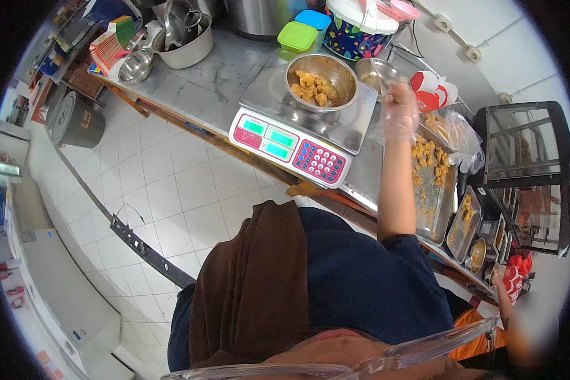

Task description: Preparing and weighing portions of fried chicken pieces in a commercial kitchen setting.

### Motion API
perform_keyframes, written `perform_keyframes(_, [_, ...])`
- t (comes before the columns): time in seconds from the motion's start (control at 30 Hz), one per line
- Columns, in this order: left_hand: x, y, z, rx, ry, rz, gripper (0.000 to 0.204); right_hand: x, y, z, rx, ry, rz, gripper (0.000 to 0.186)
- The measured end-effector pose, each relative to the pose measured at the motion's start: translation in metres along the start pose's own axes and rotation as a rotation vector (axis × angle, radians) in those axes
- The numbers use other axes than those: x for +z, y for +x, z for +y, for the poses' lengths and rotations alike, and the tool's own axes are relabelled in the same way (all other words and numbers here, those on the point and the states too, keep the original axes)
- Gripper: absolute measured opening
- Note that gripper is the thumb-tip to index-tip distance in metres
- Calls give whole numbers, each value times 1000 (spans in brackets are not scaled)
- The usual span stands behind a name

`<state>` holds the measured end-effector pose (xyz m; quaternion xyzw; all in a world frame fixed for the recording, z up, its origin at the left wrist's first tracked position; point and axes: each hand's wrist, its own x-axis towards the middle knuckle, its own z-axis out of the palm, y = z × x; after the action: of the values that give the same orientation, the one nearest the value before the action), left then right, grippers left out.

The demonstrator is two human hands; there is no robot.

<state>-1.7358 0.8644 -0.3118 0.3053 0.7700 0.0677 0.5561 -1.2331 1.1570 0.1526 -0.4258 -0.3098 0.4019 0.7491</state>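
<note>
Steel counter (221,82), white tiled floor (171,190), scale (301,130), gloved right hand (400,114) raised

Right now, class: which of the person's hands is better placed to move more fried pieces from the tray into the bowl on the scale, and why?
Right. The gloved right hand is raised between the tray and the steel bowl on the scale. The left hand is not in view.

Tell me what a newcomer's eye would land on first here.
First, the scale at the counter's middle, a steel bowl of fried pieces on its pan. Right beside it, the right hand in a clear glove is raised above a tray of more fried pieces. The left hand is out of view.
</note>
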Motion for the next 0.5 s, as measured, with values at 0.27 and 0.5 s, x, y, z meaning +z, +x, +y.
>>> perform_keyframes(0.27, [-10, 11, 30, 25, 119, -11, 31, 61, -33, -16, -229, -608, -120, 33])
perform_keyframes(0.5, [-19, -40, 142, 196, 200, -90, 23, -4, -34, -11, -607, -1155, 72, 30])
